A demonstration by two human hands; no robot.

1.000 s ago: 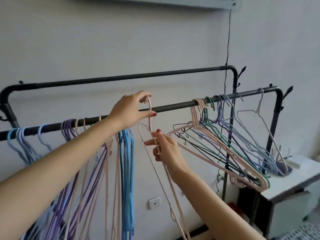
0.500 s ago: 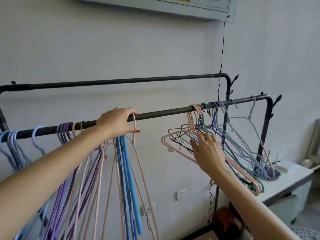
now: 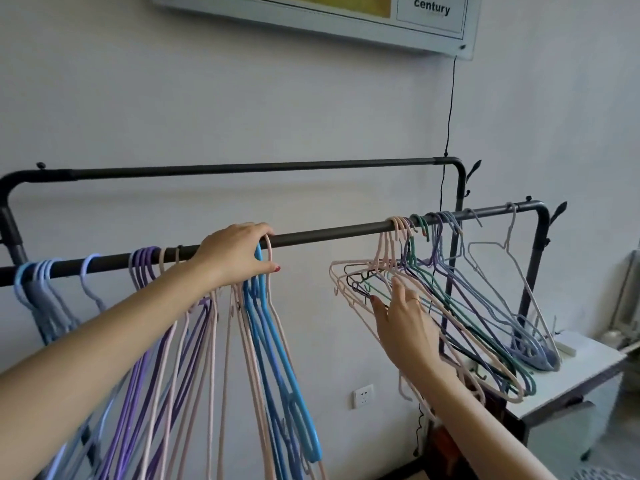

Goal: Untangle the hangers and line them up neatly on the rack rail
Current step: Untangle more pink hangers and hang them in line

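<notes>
A black front rail (image 3: 329,233) runs across the rack. On its left part hang light blue hangers (image 3: 38,275), purple hangers (image 3: 145,268), pale pink ones and blue hangers (image 3: 277,341), side by side. My left hand (image 3: 239,254) curls over the rail and grips the hook of a pink hanger (image 3: 268,247) beside the blue hooks. At the rail's right end a tangled bunch of pink, green, purple and grey hangers (image 3: 485,323) slants down to the right. My right hand (image 3: 405,323) touches the bunch's left side with fingers spread and nearly straight.
A higher back rail (image 3: 259,168) runs behind the front one. A white side table (image 3: 588,368) stands under the tangled bunch at the right. A wall socket (image 3: 363,396), a black cable (image 3: 450,116) and a framed board (image 3: 346,12) are on the wall.
My left hand hooked the pink hanger onto the rail beside the blue ones. My right hand let go of that hanger and moved right to the tangled bunch.
</notes>
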